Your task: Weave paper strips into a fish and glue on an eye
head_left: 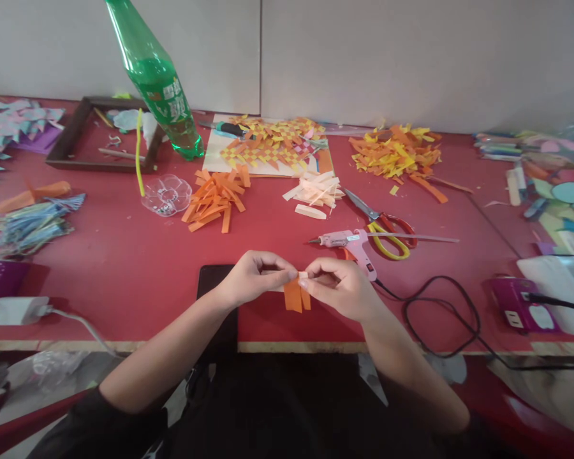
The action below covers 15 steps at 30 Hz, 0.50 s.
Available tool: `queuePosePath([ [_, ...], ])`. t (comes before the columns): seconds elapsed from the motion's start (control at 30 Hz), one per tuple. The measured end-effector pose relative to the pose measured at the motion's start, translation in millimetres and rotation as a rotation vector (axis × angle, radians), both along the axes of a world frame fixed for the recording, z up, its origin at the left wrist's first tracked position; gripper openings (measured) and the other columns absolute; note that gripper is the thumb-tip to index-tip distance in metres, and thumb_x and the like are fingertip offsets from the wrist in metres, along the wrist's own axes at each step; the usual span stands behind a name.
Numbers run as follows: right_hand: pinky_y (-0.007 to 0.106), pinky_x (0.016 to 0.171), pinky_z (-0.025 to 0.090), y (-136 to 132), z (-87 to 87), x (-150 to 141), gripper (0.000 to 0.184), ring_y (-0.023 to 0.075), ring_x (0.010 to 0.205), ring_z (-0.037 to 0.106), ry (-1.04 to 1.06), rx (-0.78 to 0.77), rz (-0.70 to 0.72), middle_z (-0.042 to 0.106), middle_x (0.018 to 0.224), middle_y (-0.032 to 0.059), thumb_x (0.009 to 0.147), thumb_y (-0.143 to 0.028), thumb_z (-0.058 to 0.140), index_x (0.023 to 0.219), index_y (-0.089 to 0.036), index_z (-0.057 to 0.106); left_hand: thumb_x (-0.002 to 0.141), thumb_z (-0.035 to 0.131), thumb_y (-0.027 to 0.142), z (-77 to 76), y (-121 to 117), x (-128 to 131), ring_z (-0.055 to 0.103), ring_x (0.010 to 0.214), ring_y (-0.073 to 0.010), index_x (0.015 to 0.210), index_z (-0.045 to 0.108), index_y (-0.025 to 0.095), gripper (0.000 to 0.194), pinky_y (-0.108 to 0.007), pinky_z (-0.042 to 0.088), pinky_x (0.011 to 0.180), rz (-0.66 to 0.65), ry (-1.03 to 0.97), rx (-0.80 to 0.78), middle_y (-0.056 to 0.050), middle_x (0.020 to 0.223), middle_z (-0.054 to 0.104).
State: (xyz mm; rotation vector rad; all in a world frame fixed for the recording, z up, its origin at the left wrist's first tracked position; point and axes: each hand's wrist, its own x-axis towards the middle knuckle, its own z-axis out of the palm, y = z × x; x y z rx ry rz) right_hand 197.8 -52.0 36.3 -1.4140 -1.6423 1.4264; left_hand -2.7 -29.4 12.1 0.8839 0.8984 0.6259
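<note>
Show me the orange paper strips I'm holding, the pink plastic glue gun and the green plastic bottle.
Orange paper strips (pixel 293 296): head view, wider strip's front.
Pink plastic glue gun (pixel 355 241): head view, upper body.
Green plastic bottle (pixel 157 86): head view, side.

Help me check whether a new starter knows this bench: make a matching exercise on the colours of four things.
Things:
1. Strips pinched by the left hand and right hand
2. Bottle
3. Scissors
4. Glue gun

Colours:
A. Red, yellow and metal grey
B. Mostly pink
C. Orange, with a pale piece at the top
D. Mostly green

Right pairs: 1-C, 2-D, 3-A, 4-B
</note>
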Motion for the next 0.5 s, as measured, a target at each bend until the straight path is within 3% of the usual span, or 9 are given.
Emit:
queuePosePath([
  [0.17, 0.021, 0.041, 0.023, -1.0, 1.2, -0.1, 0.020, 0.0050, 0.044, 0.027, 0.009, -0.032, 0.014, 0.035, 0.051, -0.0082, 0.080, -0.032, 0.064, 0.068, -0.019, 0.055, 0.072, 0.079, 0.033, -0.7, -1.0, 0.4, 0.066, 0.068, -0.0128, 0.076, 0.074, 0.014, 0.019, -0.025, 0.055, 0.069, 0.018, -0.003, 0.041, -0.004, 0.074, 0.073],
  [0.5, 0.020, 0.044, 0.027, -0.6, -0.7, -2.8, 0.021, 0.0059, 0.049, 0.035, 0.009, -0.053, 0.009, 0.044, 0.059, -0.0048, 0.083, -0.034, 0.063, 0.070, -0.017, 0.058, 0.075, 0.077, 0.034, -3.2, -3.3, 0.4, 0.061, 0.064, -0.0101, 0.076, 0.072, 0.014, 0.021, -0.022, 0.052, 0.066, 0.053, 0.042, 0.107, -0.002, 0.071, 0.069],
])
